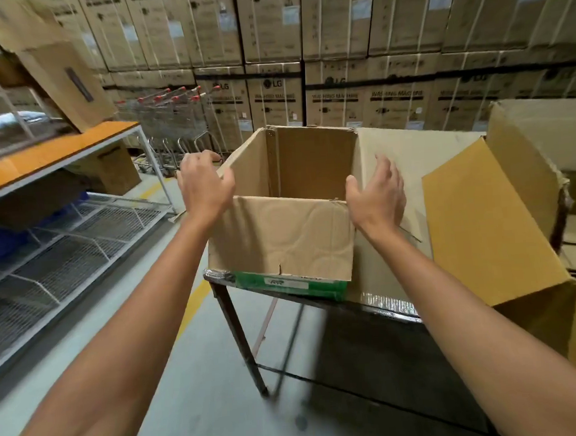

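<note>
The box (281, 238) sits open-topped on the near left corner of the table (390, 307), pretty much dead centre of the view, with its near flap folded down toward the camera. There's a green pack (290, 285) peeking out from under it at 6 o'clock.

Left hand (205, 185) is at the box's 9 o'clock, right up against the left flap with its fingers loosely curled. Honestly can't tell if it's got hold of the flap edge or is just next to it. Right hand (376, 195) is at the box's 3 o'clock, wide open with its fingers straight and its palm turned toward the right corner. It's holding nothing, and I can't tell whether the thumb actually touches the card.

A bigger box (482, 222) with its flaps open is further out at 3 o'clock. A rack (56, 151) with an orange top runs along at 9 o'clock, some trolleys (173, 123) are at 11, and a wall of stacked cartons (340, 96) is at 12.
</note>
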Demonstrator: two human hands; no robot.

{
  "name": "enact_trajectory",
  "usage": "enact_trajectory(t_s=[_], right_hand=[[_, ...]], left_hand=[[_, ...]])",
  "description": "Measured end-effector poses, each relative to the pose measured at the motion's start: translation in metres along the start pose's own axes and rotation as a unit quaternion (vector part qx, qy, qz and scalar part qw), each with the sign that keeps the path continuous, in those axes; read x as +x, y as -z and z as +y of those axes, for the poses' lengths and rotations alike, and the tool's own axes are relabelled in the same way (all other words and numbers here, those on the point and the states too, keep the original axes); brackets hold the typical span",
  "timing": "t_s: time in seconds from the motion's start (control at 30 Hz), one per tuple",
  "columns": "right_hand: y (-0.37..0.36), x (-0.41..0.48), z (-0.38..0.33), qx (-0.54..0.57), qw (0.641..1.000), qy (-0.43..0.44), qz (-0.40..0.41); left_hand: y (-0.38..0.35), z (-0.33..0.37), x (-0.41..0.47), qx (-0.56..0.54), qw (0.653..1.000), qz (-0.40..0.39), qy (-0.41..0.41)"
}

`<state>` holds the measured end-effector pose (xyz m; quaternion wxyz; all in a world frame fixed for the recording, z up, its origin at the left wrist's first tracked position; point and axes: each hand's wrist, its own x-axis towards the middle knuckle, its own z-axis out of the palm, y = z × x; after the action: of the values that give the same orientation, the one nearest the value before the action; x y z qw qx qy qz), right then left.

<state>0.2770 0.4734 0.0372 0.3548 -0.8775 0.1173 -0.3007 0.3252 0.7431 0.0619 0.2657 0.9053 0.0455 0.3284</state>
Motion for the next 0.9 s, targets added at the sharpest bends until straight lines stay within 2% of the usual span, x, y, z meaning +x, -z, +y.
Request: enact_trajectory(t_s=[0.13,0.2,0.27,0.4,0.6,0.73,0.8,0.9], right_hand=[[-0.022,0.013,-0.001,-0.035,0.988,-0.137,-0.056],[-0.034,0.007,-0.001,-0.018,0.973,-0.216,-0.081],[-0.041,0.0,-0.004,0.023,0.959,-0.273,-0.074],[-0.042,-0.017,-0.009,0.034,0.958,-0.284,-0.023],[-0.036,-0.071,-0.004,0.029,0.961,-0.271,0.038],[-0.035,-0.097,-0.004,0.035,0.951,-0.303,0.041],[-0.033,-0.109,-0.005,0.041,0.941,-0.335,0.037],[-0.025,-0.13,-0.003,0.121,0.912,-0.391,0.015]], left_hand=[[-0.023,-0.019,0.038,0.048,0.981,-0.148,0.117],[-0.032,-0.03,0.04,0.002,0.959,-0.216,0.182],[-0.036,-0.041,0.035,-0.068,0.939,-0.245,0.231],[-0.028,-0.056,0.018,-0.137,0.929,-0.257,0.231],[-0.013,-0.08,-0.023,-0.148,0.941,-0.23,0.198],[-0.009,-0.092,-0.042,-0.113,0.955,-0.202,0.182],[-0.005,-0.096,-0.054,-0.135,0.948,-0.202,0.204],[0.004,-0.106,-0.068,-0.165,0.925,-0.244,0.239]])
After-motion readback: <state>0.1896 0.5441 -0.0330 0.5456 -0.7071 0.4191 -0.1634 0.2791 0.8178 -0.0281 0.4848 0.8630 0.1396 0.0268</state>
